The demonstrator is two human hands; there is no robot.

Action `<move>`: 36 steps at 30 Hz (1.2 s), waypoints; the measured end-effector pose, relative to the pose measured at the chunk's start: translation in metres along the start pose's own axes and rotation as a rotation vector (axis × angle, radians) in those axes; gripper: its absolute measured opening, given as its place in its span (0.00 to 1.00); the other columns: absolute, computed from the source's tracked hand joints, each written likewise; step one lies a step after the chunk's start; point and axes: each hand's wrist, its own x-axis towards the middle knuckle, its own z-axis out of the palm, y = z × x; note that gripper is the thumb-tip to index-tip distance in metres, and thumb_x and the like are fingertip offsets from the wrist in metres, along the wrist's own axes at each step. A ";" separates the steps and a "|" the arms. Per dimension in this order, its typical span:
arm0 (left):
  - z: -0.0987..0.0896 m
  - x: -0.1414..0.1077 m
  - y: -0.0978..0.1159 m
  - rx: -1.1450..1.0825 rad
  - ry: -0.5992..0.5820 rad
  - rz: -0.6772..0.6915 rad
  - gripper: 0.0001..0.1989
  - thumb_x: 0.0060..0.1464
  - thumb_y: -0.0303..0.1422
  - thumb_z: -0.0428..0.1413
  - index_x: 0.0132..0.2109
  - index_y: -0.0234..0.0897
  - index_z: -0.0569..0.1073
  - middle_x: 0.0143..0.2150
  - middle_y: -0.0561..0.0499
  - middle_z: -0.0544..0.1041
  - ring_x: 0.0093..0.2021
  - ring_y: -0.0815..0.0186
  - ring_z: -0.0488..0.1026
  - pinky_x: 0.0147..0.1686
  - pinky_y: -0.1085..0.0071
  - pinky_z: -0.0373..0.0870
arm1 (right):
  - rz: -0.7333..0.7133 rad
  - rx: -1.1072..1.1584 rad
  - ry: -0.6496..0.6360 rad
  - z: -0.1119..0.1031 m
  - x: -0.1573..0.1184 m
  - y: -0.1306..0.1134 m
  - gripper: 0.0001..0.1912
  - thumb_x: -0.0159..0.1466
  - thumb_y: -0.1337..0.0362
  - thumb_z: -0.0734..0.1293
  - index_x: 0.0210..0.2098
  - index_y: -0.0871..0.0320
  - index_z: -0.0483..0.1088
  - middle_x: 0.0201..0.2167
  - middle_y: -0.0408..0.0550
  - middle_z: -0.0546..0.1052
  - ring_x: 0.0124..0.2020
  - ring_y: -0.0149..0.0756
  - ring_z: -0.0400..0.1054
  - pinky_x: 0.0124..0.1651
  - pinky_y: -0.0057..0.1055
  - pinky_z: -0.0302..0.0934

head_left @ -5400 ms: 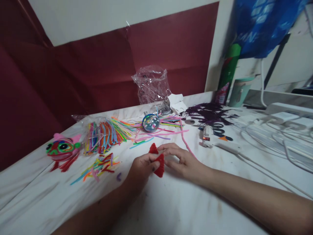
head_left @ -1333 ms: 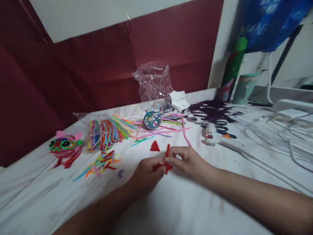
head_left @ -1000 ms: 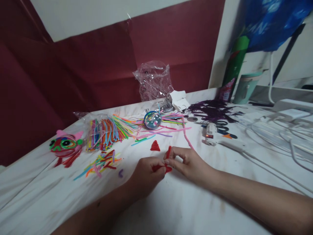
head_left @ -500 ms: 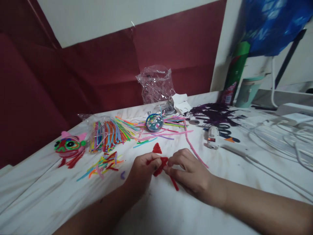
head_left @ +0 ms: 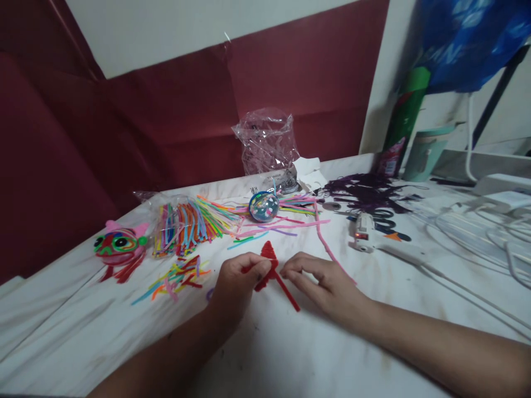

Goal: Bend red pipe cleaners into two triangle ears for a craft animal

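Note:
My left hand (head_left: 244, 279) pinches a folded red pipe cleaner (head_left: 287, 294) between thumb and index finger, and its straight end points down to the right. A red zigzag piece (head_left: 269, 250) shows just behind the fingertips; whether it touches the held piece cannot be made out. My right hand (head_left: 321, 279) is beside the red piece on the right, fingers slightly bent and a little apart, with nothing visible in them. Cut coloured pieces (head_left: 176, 278) are scattered left of my left hand.
Behind the hands lie a pipe cleaner bundle (head_left: 191, 224) and a round decorated object (head_left: 264, 206). A pink frog-like figure (head_left: 120, 246) stands left. To the right are a glue gun (head_left: 365, 235), scissors (head_left: 384, 218), cables (head_left: 460, 235) and a green cup (head_left: 427, 155).
My right hand has let go of the red piece and moved slightly right. In my left hand the red piece has turned, its straight end now fully in view.

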 end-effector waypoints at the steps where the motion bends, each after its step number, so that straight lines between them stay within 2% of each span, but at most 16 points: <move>1: 0.001 0.000 0.000 -0.003 -0.017 0.037 0.08 0.44 0.33 0.57 0.23 0.33 0.72 0.19 0.56 0.64 0.21 0.73 0.58 0.23 0.75 0.55 | 0.111 0.075 -0.028 0.002 0.000 0.000 0.11 0.63 0.65 0.58 0.31 0.60 0.70 0.27 0.47 0.73 0.30 0.32 0.66 0.34 0.28 0.61; 3: 0.003 -0.001 -0.001 0.019 -0.061 0.121 0.09 0.45 0.32 0.57 0.22 0.33 0.72 0.22 0.54 0.66 0.25 0.71 0.61 0.27 0.74 0.58 | 0.261 0.210 -0.077 0.004 0.000 0.000 0.11 0.62 0.61 0.60 0.30 0.60 0.70 0.25 0.45 0.73 0.28 0.31 0.66 0.31 0.26 0.60; 5: 0.004 -0.001 -0.004 0.056 -0.101 0.151 0.11 0.47 0.34 0.57 0.21 0.33 0.72 0.23 0.54 0.67 0.27 0.70 0.63 0.29 0.73 0.59 | 0.323 0.315 -0.075 0.006 0.000 0.001 0.11 0.60 0.59 0.61 0.30 0.60 0.71 0.25 0.44 0.73 0.27 0.30 0.65 0.30 0.26 0.59; 9: 0.003 0.000 -0.007 0.040 -0.151 0.049 0.14 0.50 0.38 0.53 0.24 0.33 0.72 0.22 0.54 0.68 0.25 0.71 0.62 0.28 0.73 0.58 | 0.360 0.307 -0.013 0.005 0.000 0.002 0.10 0.58 0.61 0.62 0.26 0.60 0.70 0.23 0.43 0.72 0.26 0.30 0.64 0.30 0.26 0.58; 11: 0.004 -0.001 -0.005 0.021 -0.146 -0.008 0.12 0.47 0.38 0.56 0.26 0.32 0.73 0.22 0.54 0.69 0.24 0.71 0.62 0.27 0.74 0.58 | 0.325 0.219 0.001 0.004 0.000 0.002 0.09 0.58 0.64 0.62 0.25 0.60 0.70 0.22 0.43 0.71 0.26 0.30 0.64 0.31 0.27 0.58; 14: 0.006 -0.002 0.000 0.041 -0.134 -0.076 0.11 0.42 0.36 0.60 0.25 0.31 0.72 0.19 0.54 0.70 0.22 0.71 0.63 0.25 0.74 0.59 | 0.242 0.101 -0.007 0.004 -0.001 0.001 0.07 0.57 0.67 0.62 0.25 0.61 0.70 0.23 0.44 0.71 0.27 0.31 0.64 0.31 0.27 0.58; 20: 0.005 0.000 -0.006 -0.039 -0.081 -0.065 0.09 0.44 0.35 0.57 0.25 0.32 0.71 0.19 0.55 0.70 0.21 0.72 0.64 0.24 0.75 0.59 | 0.187 0.035 0.004 0.001 0.001 0.002 0.08 0.60 0.67 0.60 0.27 0.60 0.69 0.25 0.45 0.72 0.28 0.31 0.65 0.32 0.26 0.59; 23: 0.003 0.000 -0.009 -0.096 -0.133 -0.058 0.09 0.45 0.35 0.58 0.26 0.32 0.71 0.18 0.55 0.69 0.20 0.73 0.64 0.23 0.76 0.59 | 0.110 0.011 -0.002 -0.003 0.002 0.002 0.08 0.61 0.68 0.61 0.28 0.59 0.69 0.26 0.45 0.72 0.30 0.31 0.65 0.34 0.27 0.59; 28: 0.004 -0.004 -0.003 -0.198 -0.259 -0.037 0.10 0.43 0.36 0.60 0.26 0.32 0.71 0.18 0.54 0.69 0.19 0.73 0.63 0.20 0.76 0.58 | -0.042 0.037 -0.053 -0.008 0.004 0.002 0.07 0.61 0.68 0.61 0.29 0.58 0.70 0.28 0.46 0.71 0.33 0.32 0.66 0.37 0.28 0.61; 30: 0.003 -0.004 -0.001 -0.171 -0.217 -0.007 0.09 0.43 0.35 0.59 0.26 0.32 0.71 0.19 0.54 0.69 0.19 0.73 0.63 0.21 0.76 0.59 | -0.073 0.002 0.026 -0.009 0.006 0.003 0.04 0.61 0.68 0.62 0.32 0.57 0.70 0.32 0.48 0.71 0.37 0.34 0.65 0.40 0.31 0.60; 33: 0.002 -0.001 0.001 -0.024 -0.039 0.087 0.07 0.46 0.33 0.57 0.26 0.33 0.70 0.19 0.55 0.69 0.21 0.72 0.64 0.24 0.75 0.61 | -0.060 -0.132 0.231 -0.010 0.007 0.005 0.04 0.59 0.67 0.63 0.35 0.58 0.67 0.34 0.49 0.71 0.38 0.36 0.64 0.41 0.33 0.60; 34: 0.001 0.001 0.001 0.057 0.020 0.147 0.06 0.46 0.32 0.56 0.26 0.34 0.71 0.20 0.55 0.69 0.23 0.71 0.65 0.25 0.75 0.62 | -0.042 -0.164 0.248 -0.010 0.006 0.005 0.03 0.60 0.67 0.62 0.33 0.58 0.67 0.32 0.48 0.71 0.36 0.36 0.64 0.38 0.32 0.60; 36: 0.001 0.002 0.001 0.243 0.084 0.299 0.04 0.47 0.29 0.56 0.26 0.34 0.72 0.24 0.53 0.70 0.27 0.69 0.67 0.29 0.74 0.63 | -0.001 -0.171 0.188 -0.008 0.004 0.004 0.05 0.60 0.68 0.61 0.29 0.58 0.67 0.26 0.46 0.70 0.29 0.33 0.65 0.33 0.29 0.59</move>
